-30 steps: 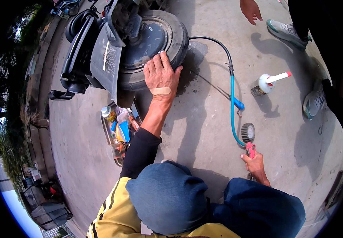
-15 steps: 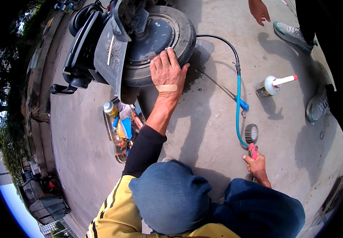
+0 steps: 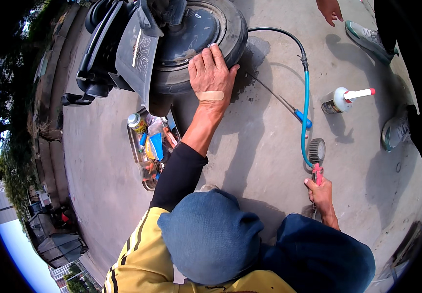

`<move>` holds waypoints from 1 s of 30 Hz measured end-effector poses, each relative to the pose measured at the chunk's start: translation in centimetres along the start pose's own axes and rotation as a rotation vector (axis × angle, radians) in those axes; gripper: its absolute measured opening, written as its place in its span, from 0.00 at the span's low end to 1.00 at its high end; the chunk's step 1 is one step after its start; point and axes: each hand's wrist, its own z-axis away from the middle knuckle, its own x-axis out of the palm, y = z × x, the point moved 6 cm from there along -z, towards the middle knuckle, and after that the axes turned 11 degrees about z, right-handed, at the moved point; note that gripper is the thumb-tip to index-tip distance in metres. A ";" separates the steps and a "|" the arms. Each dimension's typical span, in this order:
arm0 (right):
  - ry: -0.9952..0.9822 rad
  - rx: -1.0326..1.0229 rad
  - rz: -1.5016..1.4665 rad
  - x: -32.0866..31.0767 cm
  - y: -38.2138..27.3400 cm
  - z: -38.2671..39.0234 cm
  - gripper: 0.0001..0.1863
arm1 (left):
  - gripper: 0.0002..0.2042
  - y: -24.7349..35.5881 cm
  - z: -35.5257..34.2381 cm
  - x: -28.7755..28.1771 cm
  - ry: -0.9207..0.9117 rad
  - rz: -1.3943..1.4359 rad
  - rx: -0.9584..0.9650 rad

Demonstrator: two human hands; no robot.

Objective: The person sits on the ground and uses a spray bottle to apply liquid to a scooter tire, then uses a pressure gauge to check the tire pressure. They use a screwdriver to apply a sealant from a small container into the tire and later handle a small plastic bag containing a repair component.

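Vehicle: I've got dark bodywork (image 3: 132,66) upper left on my head feed, grey fender panel beside the wheel.
Tray: metal tool tray (image 3: 148,186) on the concrete, below the bodywork. I make out a white-capped can (image 3: 137,123), a blue packet (image 3: 156,146) and a clear jar (image 3: 146,171); other bits too jumbled to name.
Wheel: black wheel (image 3: 191,36), top centre-left, flat hub face toward my camera, dirt on the rim.
Left hand: I see the left hand (image 3: 213,74) laid flat across tyre and rim edge, fingers straight and close together, thumb out along the tread. Tan plaster near the wrist.
Tool: blue-handled tool (image 3: 303,118) on the ground, thin shaft angled up toward the tyre; hose crosses by its handle end.
Hose: teal hose (image 3: 305,105), black upper length, runs from behind the tyre's right edge down to the inflator.
Inflator: pink-red inflator (image 3: 317,172), round black-rimmed gauge (image 3: 317,150) at its head.
Right hand: right hand (image 3: 322,195) wrapped round the inflator's grip; finger detail underneath I can't tell.
Bottle: white-nozzled bottle (image 3: 337,100), red tip, well apart from both hands.
Bystander: another person's hand (image 3: 330,10) top right, grey-white shoes (image 3: 365,38) near it.
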 end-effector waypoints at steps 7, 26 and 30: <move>0.016 0.012 0.065 -0.4 -0.3 -1.8 0.13 | 0.44 0.5 -0.3 0.5 0.061 -0.012 0.011; 0.058 0.020 0.087 -0.1 -0.9 -1.6 0.17 | 0.39 0.6 -0.6 0.4 0.063 0.149 -0.060; 0.068 0.021 0.117 -0.1 -0.7 -1.7 0.17 | 0.39 0.9 -0.6 0.0 0.069 0.150 -0.070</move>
